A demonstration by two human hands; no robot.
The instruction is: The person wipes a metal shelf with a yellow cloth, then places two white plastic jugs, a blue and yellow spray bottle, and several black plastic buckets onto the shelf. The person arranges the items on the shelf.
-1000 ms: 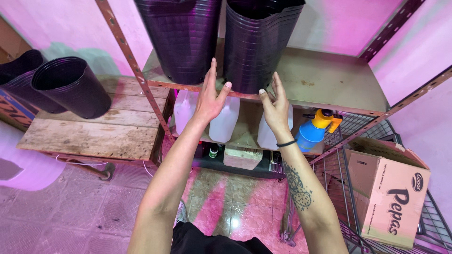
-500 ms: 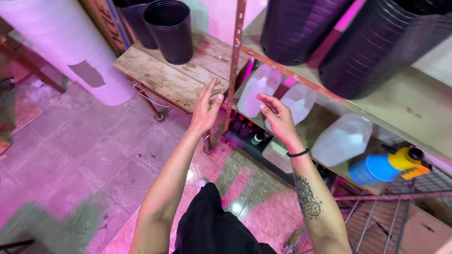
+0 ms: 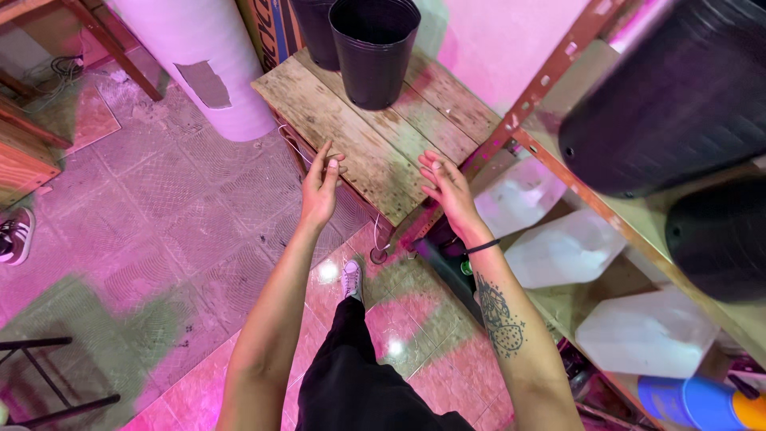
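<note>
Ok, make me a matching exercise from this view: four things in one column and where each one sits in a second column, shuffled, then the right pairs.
Things
1. black pot
2. white roll
3. clear jug
4. left hand

Places
A. standing on the tiled floor
B. on the lower shelf of the metal rack
C. on the wooden platform
D. empty, open, in the air near the platform's front edge

Pairs: 1-C, 2-A, 3-B, 4-D
</note>
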